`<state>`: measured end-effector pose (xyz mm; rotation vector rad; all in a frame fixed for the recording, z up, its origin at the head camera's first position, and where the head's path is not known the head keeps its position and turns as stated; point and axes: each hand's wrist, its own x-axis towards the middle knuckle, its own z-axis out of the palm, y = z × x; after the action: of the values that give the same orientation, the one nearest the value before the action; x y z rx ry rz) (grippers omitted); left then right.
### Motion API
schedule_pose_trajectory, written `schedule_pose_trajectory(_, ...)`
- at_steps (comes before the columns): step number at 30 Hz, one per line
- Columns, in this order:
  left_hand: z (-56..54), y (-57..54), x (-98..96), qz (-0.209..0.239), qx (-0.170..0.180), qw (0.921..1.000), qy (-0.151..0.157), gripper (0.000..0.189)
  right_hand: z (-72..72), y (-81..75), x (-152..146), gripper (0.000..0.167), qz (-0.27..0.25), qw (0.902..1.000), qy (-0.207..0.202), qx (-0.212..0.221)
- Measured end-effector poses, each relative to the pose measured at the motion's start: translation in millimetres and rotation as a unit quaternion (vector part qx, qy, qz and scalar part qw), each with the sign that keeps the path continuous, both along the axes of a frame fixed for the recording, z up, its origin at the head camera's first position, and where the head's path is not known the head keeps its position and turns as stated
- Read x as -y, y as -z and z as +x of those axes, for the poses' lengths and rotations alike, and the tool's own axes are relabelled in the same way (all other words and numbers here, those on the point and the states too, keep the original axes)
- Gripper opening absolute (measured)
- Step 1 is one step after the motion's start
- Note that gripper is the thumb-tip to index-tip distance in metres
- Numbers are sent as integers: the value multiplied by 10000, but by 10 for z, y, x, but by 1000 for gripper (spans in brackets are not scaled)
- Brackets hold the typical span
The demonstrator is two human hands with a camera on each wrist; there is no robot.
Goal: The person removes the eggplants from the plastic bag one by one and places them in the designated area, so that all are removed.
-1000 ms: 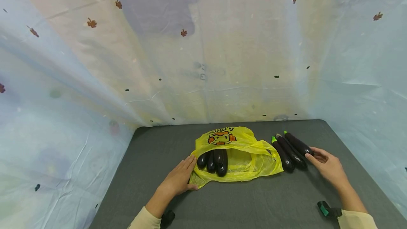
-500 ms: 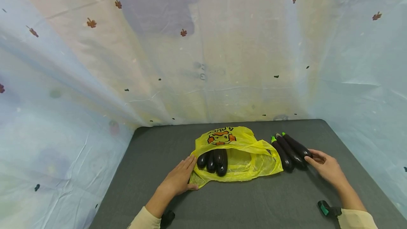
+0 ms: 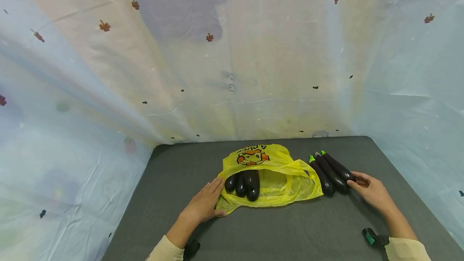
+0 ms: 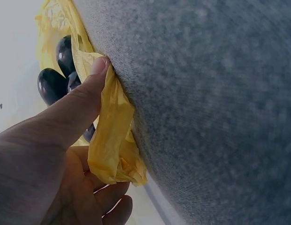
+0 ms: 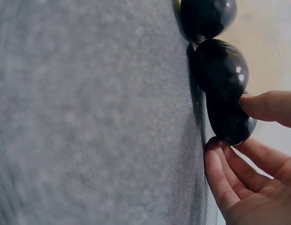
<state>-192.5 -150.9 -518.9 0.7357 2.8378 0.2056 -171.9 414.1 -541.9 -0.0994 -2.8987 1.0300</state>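
A yellow plastic bag [image 3: 275, 202] lies on its side on the dark grey table, mouth facing the near edge. Several dark eggplants [image 3: 253, 190] show their rounded ends inside its left part. My left hand [image 3: 204, 200] holds the bag's left rim, the thumb [image 4: 84, 96] on one side of the plastic and the fingers on the other. To the right of the bag, three eggplants with green stems lie side by side. My right hand [image 3: 373, 190] grips the blunt end of the rightmost eggplant [image 3: 338, 166] between thumb and fingertips; this end [image 5: 230, 122] sits beside a neighbouring eggplant [image 5: 220, 65].
The grey table [image 3: 282, 233] reaches back to a hanging patterned sheet [image 3: 261, 71], which also encloses both sides. Dark straps with small devices [image 3: 369, 237] are at the wrists, by the pale sleeves [image 3: 406, 249].
My right hand has shifted slightly left with the rightmost eggplant, bringing it closer against the middle one. The left hand and the bag look unmoved.
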Motion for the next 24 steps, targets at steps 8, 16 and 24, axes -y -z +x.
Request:
schedule_pose_trajectory(8, -2, 19, 3, -38, -43, 10000, 9, 106, 30, -14, 2, 65, -85, 10000, 30, 28)
schedule_pose_trajectory(16, -3, 10, 8, -56, -45, 10000, 49, 106, 63, -12, -5, 61, -97, 9996, 64, -240)
schedule_pose_trajectory(24, -8, 2, 10, -105, -101, 9998, 95, 106, 87, -36, -6, 55, -43, 9978, 276, -595)
